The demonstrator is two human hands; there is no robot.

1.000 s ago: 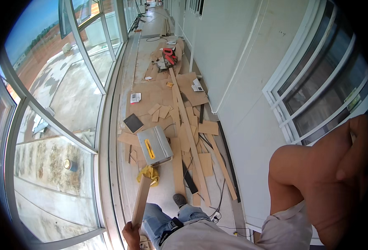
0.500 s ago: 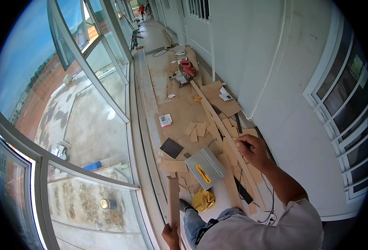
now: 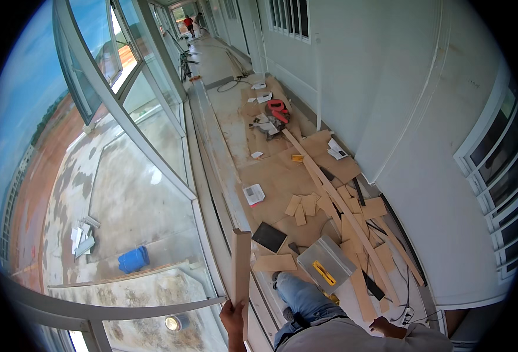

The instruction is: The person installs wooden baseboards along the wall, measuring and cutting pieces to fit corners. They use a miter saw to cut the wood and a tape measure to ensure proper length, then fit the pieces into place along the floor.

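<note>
My left hand is closed around the lower part of a long tan wood-look trim strip. The strip stands nearly upright beside the window frame, its notched upper end above the hand. Low at the right, beside my shirt, is my right hand. Its fingers are curled, and anything inside them is too small or hidden to make out. Nearest to that hand are a long tan strip lying on the floor and some loose board offcuts.
A grey toolbox with a yellow tool on its lid lies by my legs. Farther off stands a red miter saw on brown floor paper. A dark tile, offcuts and cables litter the floor. Glazed window frames line the left; a person is far ahead.
My right hand has dropped from above the floor strip to beside my body. My left hand has raised the trim strip slightly. The view has shifted, and my leg has come forward near the toolbox.
</note>
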